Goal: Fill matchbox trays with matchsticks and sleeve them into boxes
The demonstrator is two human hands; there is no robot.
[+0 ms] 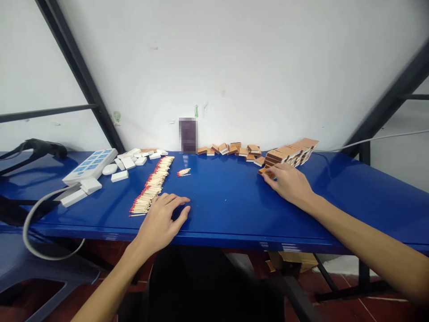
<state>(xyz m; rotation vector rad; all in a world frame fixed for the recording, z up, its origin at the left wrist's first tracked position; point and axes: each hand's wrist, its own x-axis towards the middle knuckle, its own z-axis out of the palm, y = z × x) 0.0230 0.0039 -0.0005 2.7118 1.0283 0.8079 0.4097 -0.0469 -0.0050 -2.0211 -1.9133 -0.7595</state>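
My left hand point(164, 217) rests at the near end of a long row of red-tipped matches point(154, 183). Its thumb and forefinger are apart with nothing between them. A small separate bunch of matches point(184, 172) lies beyond it. My right hand point(288, 182) has its fingers on a brown matchbox point(261, 171) at the left front of a stack of matchboxes point(290, 152). The hand partly hides both the box and the stack's lower front. Several loose matchboxes point(241, 152) lie along the wall to the left of that stack.
Several white pieces point(129, 162) lie at the left, around a white power strip point(92, 166) with blue sockets. Its grey cable point(27, 232) loops over the edge of the blue table point(214, 214). A blurred dark upright object point(188, 135) stands against the wall.
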